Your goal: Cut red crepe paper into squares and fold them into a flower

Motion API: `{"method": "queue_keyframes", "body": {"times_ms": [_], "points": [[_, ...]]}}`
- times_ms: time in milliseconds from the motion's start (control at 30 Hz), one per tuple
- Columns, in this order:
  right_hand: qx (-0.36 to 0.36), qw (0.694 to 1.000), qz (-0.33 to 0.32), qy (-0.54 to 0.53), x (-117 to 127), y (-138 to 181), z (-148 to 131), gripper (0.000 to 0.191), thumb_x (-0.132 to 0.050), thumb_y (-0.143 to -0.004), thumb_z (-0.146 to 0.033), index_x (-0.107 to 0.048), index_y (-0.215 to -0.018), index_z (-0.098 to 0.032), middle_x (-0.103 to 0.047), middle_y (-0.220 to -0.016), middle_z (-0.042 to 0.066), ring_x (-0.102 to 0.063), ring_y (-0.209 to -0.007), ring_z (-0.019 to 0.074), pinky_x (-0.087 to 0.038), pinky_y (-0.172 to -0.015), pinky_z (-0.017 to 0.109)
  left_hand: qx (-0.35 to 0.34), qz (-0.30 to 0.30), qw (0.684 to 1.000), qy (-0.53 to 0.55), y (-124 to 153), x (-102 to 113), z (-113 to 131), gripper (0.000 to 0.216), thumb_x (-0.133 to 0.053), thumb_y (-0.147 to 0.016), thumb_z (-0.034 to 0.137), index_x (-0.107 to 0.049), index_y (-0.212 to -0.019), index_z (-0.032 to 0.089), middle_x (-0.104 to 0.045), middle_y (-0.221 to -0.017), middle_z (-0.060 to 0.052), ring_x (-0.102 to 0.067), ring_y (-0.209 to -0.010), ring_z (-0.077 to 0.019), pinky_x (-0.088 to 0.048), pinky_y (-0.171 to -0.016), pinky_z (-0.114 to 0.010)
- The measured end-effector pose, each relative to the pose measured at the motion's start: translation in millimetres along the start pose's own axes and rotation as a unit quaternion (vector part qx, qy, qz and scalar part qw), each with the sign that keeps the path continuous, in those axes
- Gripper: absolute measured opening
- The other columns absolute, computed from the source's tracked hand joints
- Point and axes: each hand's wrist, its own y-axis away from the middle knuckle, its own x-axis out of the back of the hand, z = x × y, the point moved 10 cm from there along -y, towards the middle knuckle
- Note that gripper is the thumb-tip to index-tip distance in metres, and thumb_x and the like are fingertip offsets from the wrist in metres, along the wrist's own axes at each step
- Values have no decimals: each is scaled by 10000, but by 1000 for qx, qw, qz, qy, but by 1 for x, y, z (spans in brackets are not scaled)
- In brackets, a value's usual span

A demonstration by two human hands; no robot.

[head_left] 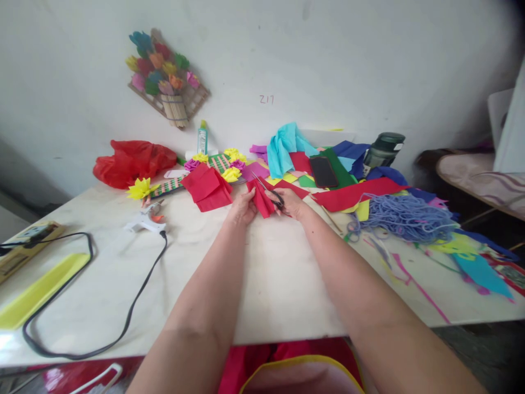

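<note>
My left hand [243,208] is closed on a folded piece of red crepe paper [261,200], held just above the white table [262,284]. My right hand [292,203] grips black-handled scissors [270,192]. Their blades point up and to the left, over the top edge of the red piece. Both forearms reach forward from the table's near edge. A second folded stack of red paper [207,187] lies on the table to the left of my left hand.
A white glue gun [146,220] with a black cord [123,317] lies at left, near a yellow tray [39,293]. Paper flowers [230,174], a red plastic bag [132,160], a glue bottle [202,137], coloured paper sheets [353,194], a phone [323,171], a dark cup [382,149] and blue yarn [406,218] crowd the back and right.
</note>
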Motion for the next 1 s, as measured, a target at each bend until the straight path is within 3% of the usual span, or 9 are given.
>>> {"method": "queue_keyframes", "body": {"times_ms": [467, 867, 1000], "points": [[13, 1000, 10, -6, 2, -1, 0, 364, -718, -644, -417, -464, -595, -161, -480, -423, -54, -404, -285, 46, -295, -275, 157, 6, -6, 1000, -12, 0, -2, -2, 100, -509, -817, 111, -596, -866, 111, -688, -750, -75, -665, -854, -203, -487, -905, -388], [26, 999, 28, 10, 3, -2, -2, 349, -724, -642, -393, -475, -583, -156, -452, -417, -64, -383, -289, 36, -274, -281, 156, 3, 5, 1000, -9, -2, 2, -2, 109, -514, -819, 113, -596, -889, 120, -684, -718, -56, -666, -738, -169, -508, -868, -367], [21, 999, 41, 18, 3, -2, -1, 307, -718, -657, -355, -495, -601, -153, -451, -399, -66, -370, -284, 40, -278, -286, 163, 2, 6, 1000, -13, -3, 2, -2, 109, -534, -808, 119, -600, -896, 120, -687, -766, -69, -664, -790, -183, -504, -874, -373]]}}
